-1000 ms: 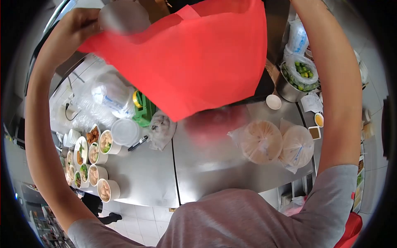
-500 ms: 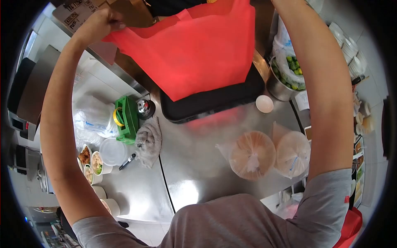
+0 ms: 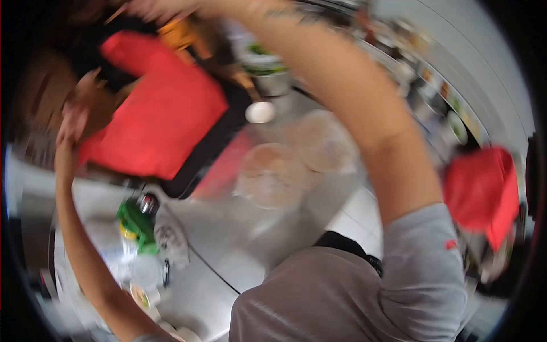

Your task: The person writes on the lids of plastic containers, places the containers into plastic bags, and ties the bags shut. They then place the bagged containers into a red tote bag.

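Observation:
A red bag (image 3: 162, 114) stands over a black tray (image 3: 213, 137) on the steel counter, its upper part bent toward the top left. My left hand (image 3: 71, 122) is beside the bag's left edge; blur hides its fingers and whether they touch the bag. Beyond the bag's top, at the upper frame edge, my right hand (image 3: 162, 7) is smeared by motion, and its grip cannot be made out.
Two round, plastic-wrapped containers (image 3: 270, 174) lie right of the tray, near a small white cup (image 3: 260, 112). At the lower left are a green holder (image 3: 137, 222), a cloth (image 3: 171, 236) and food cups (image 3: 139, 296). A dark-clothed person (image 3: 108, 28) is across the counter.
The view has turned, and the counter items appear shifted left. My right hand has moved left across the top, away from the bag's right side. The bag's top has folded over.

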Motion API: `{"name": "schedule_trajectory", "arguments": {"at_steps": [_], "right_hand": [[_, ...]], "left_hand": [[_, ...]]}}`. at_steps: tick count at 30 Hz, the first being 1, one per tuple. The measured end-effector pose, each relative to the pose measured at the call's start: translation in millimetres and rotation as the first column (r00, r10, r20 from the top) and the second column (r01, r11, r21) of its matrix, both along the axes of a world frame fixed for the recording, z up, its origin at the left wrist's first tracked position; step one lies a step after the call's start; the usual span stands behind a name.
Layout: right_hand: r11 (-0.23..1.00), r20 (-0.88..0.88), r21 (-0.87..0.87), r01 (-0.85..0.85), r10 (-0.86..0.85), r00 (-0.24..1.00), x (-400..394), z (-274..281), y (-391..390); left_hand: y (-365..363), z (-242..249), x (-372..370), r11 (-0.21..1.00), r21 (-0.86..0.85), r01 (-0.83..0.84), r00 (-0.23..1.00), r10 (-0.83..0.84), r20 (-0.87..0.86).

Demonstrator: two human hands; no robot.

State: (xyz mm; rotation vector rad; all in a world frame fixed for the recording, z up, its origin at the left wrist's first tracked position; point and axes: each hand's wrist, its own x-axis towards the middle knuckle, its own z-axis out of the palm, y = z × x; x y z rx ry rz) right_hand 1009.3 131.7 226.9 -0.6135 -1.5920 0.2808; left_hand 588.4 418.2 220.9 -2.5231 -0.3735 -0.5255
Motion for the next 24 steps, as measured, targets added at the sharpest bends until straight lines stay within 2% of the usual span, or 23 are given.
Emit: {"name": "schedule_trajectory", "arguments": {"at_steps": [1, 2, 3, 4, 5, 6, 7, 8, 9, 10, 11, 12, 13, 14, 15, 16, 17, 18, 21, 22, 24], "right_hand": [[0.977, 0.172, 0.145, -0.153, 0.127, 0.977, -1.0, -24.2, -14.1], [0.982, 0.032, -0.025, 0.186, -0.185, 0.982, -58.4, -31.4, -101.9], [0.870, -0.044, -0.274, 0.411, -0.438, 0.898, -126.0, -34.5, -200.9], [0.927, -0.262, -0.292, 0.235, -0.314, 0.913, -150.8, -60.3, -236.9], [0.956, -0.266, -0.255, 0.143, -0.211, 0.941, -169.3, -85.9, -278.8], [0.914, -0.338, -0.393, 0.103, -0.248, 0.908, -197.1, -107.5, -319.9], [0.909, -0.333, -0.398, 0.121, -0.266, 0.904, -214.2, -142.8, -345.8], [0.827, -0.375, -0.557, 0.080, -0.336, 0.864, -234.4, -169.6, -382.9], [0.833, -0.517, -0.551, -0.035, -0.308, 0.799, -251.5, -202.3, -414.4], [0.814, -0.553, -0.580, -0.029, -0.367, 0.748, -267.1, -226.3, -445.3], [0.677, -0.498, -0.736, -0.001, -0.541, 0.678, -280.0, -254.8, -477.4], [0.568, -0.475, -0.823, -0.006, -0.681, 0.558, -294.3, -275.0, -510.1], [0.435, -0.380, -0.900, 0.013, -0.800, 0.465, -302.0, -306.6, -547.8], [0.245, -0.230, -0.969, 0.014, -0.926, 0.300, -307.9, -341.3, -587.6], [0.162, -0.161, -0.985, -0.065, -0.987, -0.027, -316.0, -376.8, -623.7], [0.107, -0.070, -0.989, -0.100, -0.946, -0.317, -324.2, -413.3, -661.9], [0.089, 0.002, -0.983, -0.162, -0.871, -0.492, -330.2, -427.4, -694.3], [0.086, 0.082, -0.971, -0.225, -0.761, -0.644, -332.9, -437.7, -720.0], [0.247, -0.040, -0.961, -0.123, -0.566, -0.823, -324.3, -474.9, -786.3], [0.280, -0.139, -0.959, -0.039, -0.587, -0.798, -316.3, -488.2, -803.8], [0.358, -0.335, -0.925, 0.125, -0.616, -0.713, -292.8, -510.6, -825.2]], "left_hand": [[1.7, -3.4, 2.5, 0.949, -0.310, -0.059, 0.994, 0.084, 0.069], [-15.2, 0.0, 7.2, 0.972, -0.208, -0.112, 0.994, 0.113, -0.011], [-21.2, 0.7, 14.2, 0.940, -0.283, -0.190, 0.981, 0.190, -0.027], [-76.6, 3.3, 30.8, 0.790, -0.522, -0.323, 0.927, 0.374, -0.008], [-90.6, -5.2, 37.4, 0.953, -0.218, -0.212, 0.967, 0.237, 0.097], [-104.2, -9.8, 48.9, 0.988, 0.116, -0.097, 0.980, 0.075, 0.184], [-162.9, -12.2, 65.5, 0.988, -0.092, 0.125, 0.961, -0.097, 0.260], [-244.3, -17.4, 72.0, 0.898, -0.283, 0.337, 0.906, -0.228, 0.356], [-313.6, -25.7, 76.7, 0.698, -0.540, 0.471, 0.873, -0.278, 0.402], [-380.0, -34.2, 76.0, 0.414, -0.731, 0.543, 0.839, -0.297, 0.455], [-446.4, -41.5, 69.8, 0.199, -0.761, 0.618, 0.737, -0.485, 0.471], [-504.3, -56.2, 60.6, -0.205, -0.725, 0.657, 0.483, -0.623, 0.615], [-549.7, -59.6, 53.0, -0.441, -0.753, 0.488, 0.333, -0.704, 0.628], [-588.5, -56.9, 44.6, -0.615, -0.762, 0.204, 0.186, -0.740, 0.646], [-621.2, -57.0, 38.1, -0.682, -0.720, -0.130, 0.072, -0.731, 0.679], [-644.2, -52.8, 34.5, -0.644, -0.652, -0.401, 0.032, -0.721, 0.692], [-666.0, -50.7, 28.6, -0.518, -0.559, -0.647, 0.050, -0.761, 0.647], [-685.2, -56.1, 29.5, -0.518, -0.619, -0.591, 0.064, -0.794, 0.604], [-745.6, -102.0, 44.0, -0.484, -0.771, -0.414, 0.135, -0.870, 0.474], [-770.6, -125.5, 50.9, -0.468, -0.812, -0.347, 0.171, -0.883, 0.436], [-840.8, -232.4, 73.5, -0.305, -0.925, -0.227, 0.294, -0.927, 0.233]]}}
